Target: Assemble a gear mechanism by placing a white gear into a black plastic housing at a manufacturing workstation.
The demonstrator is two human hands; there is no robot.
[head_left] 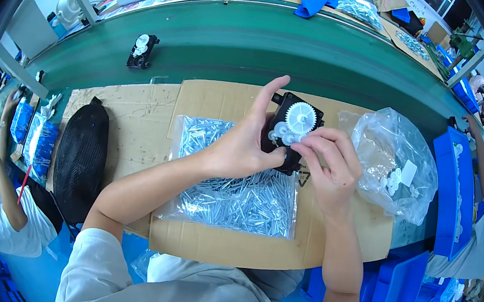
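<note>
My left hand [241, 145] grips a black gearbox housing [285, 101] from its left side, with the thumb below and the index finger stretched upward. On the housing's open face lies a large white gear [301, 118], with smaller pale gears [280, 133] beside it. My right hand [336, 171] reaches in from the right, its thumb and fingers pinched together at the lower edge of the gears. Whatever sits between those fingertips is hidden. Beneath my hands, a clear bag of metal pins [241, 210] rests on the cardboard sheet [207, 245].
To the right lies a clear plastic bag [378, 136] with white gears, beside blue bins [452, 193]. A black mesh item [81, 159] is on the left. Another gearbox [141, 51] sits on the green belt [217, 53]. Co-workers are at both sides and across.
</note>
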